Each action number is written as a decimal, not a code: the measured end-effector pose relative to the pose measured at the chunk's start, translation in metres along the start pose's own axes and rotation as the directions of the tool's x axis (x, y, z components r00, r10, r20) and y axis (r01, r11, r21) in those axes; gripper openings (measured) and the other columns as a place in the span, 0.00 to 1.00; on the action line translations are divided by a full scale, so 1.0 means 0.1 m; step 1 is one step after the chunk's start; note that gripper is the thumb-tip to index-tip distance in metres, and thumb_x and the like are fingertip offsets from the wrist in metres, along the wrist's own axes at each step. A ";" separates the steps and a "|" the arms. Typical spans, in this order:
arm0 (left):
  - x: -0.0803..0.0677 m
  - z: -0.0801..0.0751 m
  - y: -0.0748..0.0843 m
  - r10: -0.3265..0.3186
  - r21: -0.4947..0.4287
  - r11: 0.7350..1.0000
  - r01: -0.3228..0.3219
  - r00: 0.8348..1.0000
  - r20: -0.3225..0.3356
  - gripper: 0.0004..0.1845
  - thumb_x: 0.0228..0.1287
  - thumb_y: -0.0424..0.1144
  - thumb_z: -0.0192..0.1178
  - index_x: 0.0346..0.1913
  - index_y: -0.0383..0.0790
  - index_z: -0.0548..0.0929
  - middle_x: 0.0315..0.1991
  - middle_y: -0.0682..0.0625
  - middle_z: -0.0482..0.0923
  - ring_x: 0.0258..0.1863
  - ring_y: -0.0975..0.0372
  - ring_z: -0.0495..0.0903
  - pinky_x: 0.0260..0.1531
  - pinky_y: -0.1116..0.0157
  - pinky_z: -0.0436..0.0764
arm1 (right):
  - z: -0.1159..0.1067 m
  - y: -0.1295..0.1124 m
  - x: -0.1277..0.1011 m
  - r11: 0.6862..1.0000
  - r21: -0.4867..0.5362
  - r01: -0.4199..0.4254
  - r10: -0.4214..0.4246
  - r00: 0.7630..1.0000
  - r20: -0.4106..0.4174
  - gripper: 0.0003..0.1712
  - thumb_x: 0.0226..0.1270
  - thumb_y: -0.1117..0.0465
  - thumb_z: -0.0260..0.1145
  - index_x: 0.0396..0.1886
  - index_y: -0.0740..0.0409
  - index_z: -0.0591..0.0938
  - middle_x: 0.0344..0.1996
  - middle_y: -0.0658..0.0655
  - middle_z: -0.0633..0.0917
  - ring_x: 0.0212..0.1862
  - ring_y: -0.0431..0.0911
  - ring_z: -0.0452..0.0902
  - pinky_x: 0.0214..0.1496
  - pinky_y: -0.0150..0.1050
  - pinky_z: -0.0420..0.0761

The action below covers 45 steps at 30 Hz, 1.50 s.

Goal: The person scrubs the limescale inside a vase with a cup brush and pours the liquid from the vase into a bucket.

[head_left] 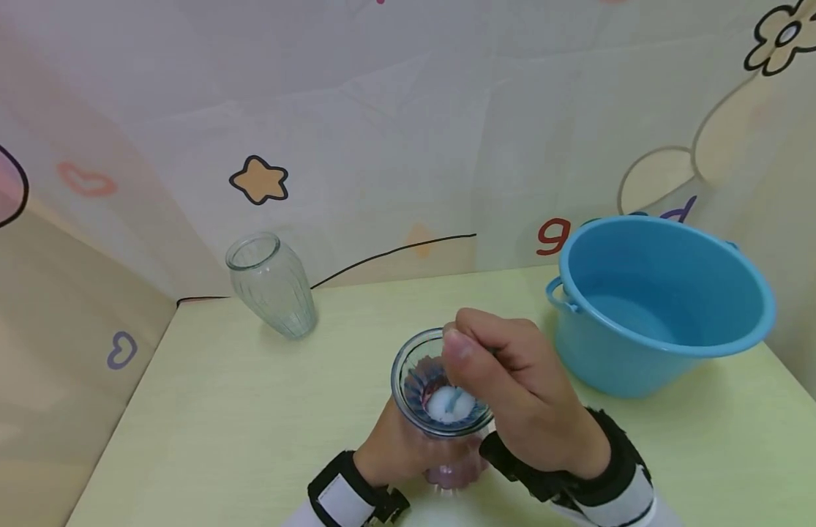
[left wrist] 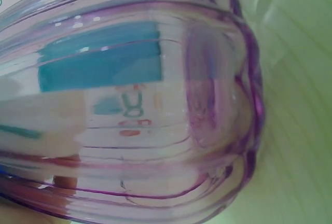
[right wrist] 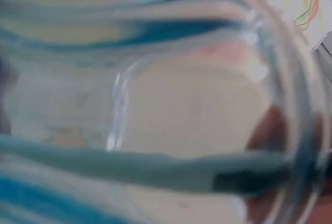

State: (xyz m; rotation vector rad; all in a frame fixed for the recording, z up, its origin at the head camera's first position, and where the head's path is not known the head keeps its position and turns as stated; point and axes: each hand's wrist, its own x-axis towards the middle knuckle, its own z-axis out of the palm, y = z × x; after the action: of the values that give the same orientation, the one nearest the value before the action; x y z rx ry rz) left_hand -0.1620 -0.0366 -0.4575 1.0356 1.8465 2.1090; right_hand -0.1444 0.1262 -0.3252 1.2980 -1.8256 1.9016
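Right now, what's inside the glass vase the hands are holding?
Inside the ribbed vase sits something white and fluffy, reached by a thin handle pinched by the right hand. That hand covers the handle's top. The left hand hides the vase's lower part.

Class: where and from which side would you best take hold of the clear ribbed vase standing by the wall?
Probably by its narrow neck, just under the flared rim, coming from the front or side. The clear ribbed vase stands upright and free; its belly is widest high up, while the neck suits one hand.
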 end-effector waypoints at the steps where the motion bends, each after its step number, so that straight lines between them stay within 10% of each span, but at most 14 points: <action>1: -0.01 0.00 0.00 -0.011 -0.002 1.000 0.011 1.000 -0.004 0.37 0.53 0.34 0.74 0.66 0.44 0.69 0.53 0.38 0.82 0.50 0.58 0.83 0.57 0.57 0.86 | 0.00 0.01 -0.01 0.999 0.033 0.016 -0.015 1.000 -0.003 0.19 0.77 0.77 0.44 0.26 0.58 0.69 0.19 0.51 0.65 0.24 0.41 0.66 0.21 0.37 0.67; 20: 0.00 0.00 0.01 -0.001 0.036 0.999 0.001 1.000 -0.010 0.37 0.52 0.33 0.75 0.64 0.44 0.68 0.50 0.38 0.81 0.47 0.62 0.82 0.49 0.57 0.88 | 0.05 0.07 0.01 0.962 0.270 -0.027 0.000 0.995 0.096 0.20 0.77 0.78 0.37 0.26 0.60 0.66 0.20 0.53 0.65 0.26 0.46 0.69 0.25 0.44 0.71; 30: 0.09 0.07 -0.02 0.017 0.031 0.999 -0.019 0.999 0.038 0.29 0.54 0.31 0.73 0.58 0.39 0.72 0.37 0.39 0.82 0.34 0.66 0.82 0.36 0.61 0.89 | 0.03 -0.11 0.00 0.957 0.118 -0.266 0.248 0.957 0.149 0.20 0.84 0.71 0.38 0.29 0.54 0.68 0.21 0.50 0.66 0.26 0.46 0.65 0.26 0.42 0.69; 45: 0.06 0.03 -0.01 -0.009 0.046 0.999 0.007 0.999 0.052 0.27 0.55 0.31 0.74 0.57 0.41 0.74 0.41 0.40 0.84 0.39 0.65 0.84 0.41 0.62 0.89 | 0.07 -0.16 0.02 0.949 -0.043 -0.311 0.314 0.934 0.169 0.12 0.84 0.69 0.44 0.52 0.56 0.73 0.21 0.52 0.68 0.25 0.45 0.68 0.27 0.40 0.72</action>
State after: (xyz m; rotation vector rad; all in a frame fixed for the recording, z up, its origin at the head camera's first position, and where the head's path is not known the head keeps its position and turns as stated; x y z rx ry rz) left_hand -0.1654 -0.0302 -0.4562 1.0815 1.8798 2.0237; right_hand -0.1320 0.1231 -0.3141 1.2657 -2.2488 1.9707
